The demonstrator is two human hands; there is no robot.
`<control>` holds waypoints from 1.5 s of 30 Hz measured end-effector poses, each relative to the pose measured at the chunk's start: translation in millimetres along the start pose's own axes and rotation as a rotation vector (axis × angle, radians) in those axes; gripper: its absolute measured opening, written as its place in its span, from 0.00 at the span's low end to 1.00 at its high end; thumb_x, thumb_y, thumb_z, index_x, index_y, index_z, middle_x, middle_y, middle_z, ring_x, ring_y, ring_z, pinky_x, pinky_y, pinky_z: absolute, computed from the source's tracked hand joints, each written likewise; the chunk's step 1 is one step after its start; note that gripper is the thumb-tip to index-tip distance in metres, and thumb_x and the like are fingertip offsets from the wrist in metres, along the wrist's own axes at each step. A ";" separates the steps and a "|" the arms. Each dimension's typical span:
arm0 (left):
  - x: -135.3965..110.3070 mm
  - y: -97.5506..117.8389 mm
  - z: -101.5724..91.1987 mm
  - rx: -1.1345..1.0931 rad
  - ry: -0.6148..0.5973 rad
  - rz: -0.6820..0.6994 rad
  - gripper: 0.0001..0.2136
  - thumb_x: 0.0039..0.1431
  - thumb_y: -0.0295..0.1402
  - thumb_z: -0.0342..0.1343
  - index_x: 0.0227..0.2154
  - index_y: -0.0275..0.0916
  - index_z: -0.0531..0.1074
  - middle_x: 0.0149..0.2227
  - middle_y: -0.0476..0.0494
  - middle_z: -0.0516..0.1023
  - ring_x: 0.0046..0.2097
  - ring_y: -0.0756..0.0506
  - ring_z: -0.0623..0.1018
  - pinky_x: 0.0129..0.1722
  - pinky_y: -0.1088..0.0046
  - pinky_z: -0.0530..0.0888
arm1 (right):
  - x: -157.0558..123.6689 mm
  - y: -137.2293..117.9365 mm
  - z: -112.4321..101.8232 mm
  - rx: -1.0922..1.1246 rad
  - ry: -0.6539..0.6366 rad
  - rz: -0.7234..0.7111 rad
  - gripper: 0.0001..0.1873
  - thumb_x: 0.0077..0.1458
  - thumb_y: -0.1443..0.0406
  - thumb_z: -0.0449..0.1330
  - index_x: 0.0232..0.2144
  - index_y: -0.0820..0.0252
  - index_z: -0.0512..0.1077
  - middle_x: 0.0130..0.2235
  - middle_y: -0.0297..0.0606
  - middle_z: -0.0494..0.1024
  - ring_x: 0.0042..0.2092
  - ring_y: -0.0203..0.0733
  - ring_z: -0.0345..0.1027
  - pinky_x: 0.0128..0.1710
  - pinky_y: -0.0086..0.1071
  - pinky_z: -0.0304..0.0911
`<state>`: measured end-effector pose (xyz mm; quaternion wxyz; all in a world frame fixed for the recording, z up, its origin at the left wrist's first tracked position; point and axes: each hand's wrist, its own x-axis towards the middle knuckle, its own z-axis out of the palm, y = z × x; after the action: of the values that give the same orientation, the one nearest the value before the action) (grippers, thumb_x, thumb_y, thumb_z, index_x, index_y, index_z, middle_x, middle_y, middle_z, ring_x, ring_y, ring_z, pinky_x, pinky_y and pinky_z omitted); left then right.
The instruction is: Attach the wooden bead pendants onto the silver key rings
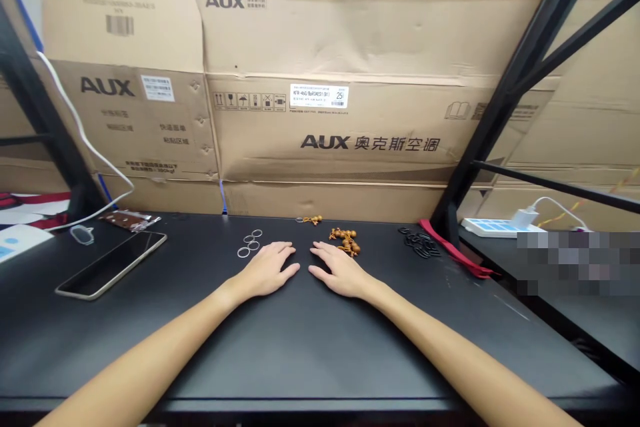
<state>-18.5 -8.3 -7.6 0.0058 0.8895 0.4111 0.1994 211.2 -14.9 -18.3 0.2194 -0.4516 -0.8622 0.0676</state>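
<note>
**A:** What are the hands doing?

**B:** The left hand point(265, 270) and the right hand point(340, 271) both lie flat on the black table point(320, 347). Their fingers are a bit spread. They hold nothing.

**A:** What is by the left hand?

**B:** Four metal rings point(250, 243), just past its fingers.

**A:** And the right hand?

**B:** One pile of brown beads point(345, 241) is just past its fingers. A smaller bunch of beads point(310, 219) sits farther out. Past the pile is a heap of black rings point(420, 243), too tangled to count.

**A:** What else is there?

**B:** A phone point(110, 265) lies left of the left hand. A red strap point(453, 247) and a power strip point(493, 228) lie far right of the right hand. Big cardboard boxes point(320, 93) stand behind. A blurry patch point(570, 263) hides the far right.
</note>
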 end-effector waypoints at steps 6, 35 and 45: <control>0.5 2.5 -2.5 0.003 -0.024 -0.020 0.21 0.64 0.44 0.45 0.52 0.36 0.68 0.57 0.34 0.67 0.59 0.38 0.66 0.57 0.57 0.62 | 0.3 0.0 -0.2 0.001 -0.013 0.004 0.27 0.60 0.53 0.51 0.56 0.64 0.65 0.61 0.50 0.61 0.62 0.52 0.53 0.62 0.48 0.51; -2.3 6.1 2.0 0.065 -0.033 -0.149 0.23 0.64 0.47 0.43 0.53 0.35 0.66 0.58 0.31 0.64 0.61 0.34 0.62 0.58 0.47 0.57 | 0.4 -5.5 -3.4 -0.211 0.162 0.071 0.20 0.58 0.59 0.53 0.49 0.62 0.70 0.57 0.47 0.67 0.60 0.52 0.55 0.59 0.46 0.50; -1.8 9.4 -5.3 -0.023 0.021 -0.004 0.19 0.63 0.42 0.47 0.51 0.35 0.67 0.56 0.34 0.67 0.59 0.38 0.65 0.58 0.58 0.63 | 0.7 12.7 -19.1 -0.497 0.130 0.340 0.16 0.50 0.74 0.51 0.41 0.67 0.73 0.47 0.51 0.73 0.48 0.54 0.61 0.43 0.41 0.59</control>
<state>-14.6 -16.7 -1.7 0.0125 0.8864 0.4106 0.2133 228.7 -8.5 -5.0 0.1424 -0.6324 -0.7487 -0.1384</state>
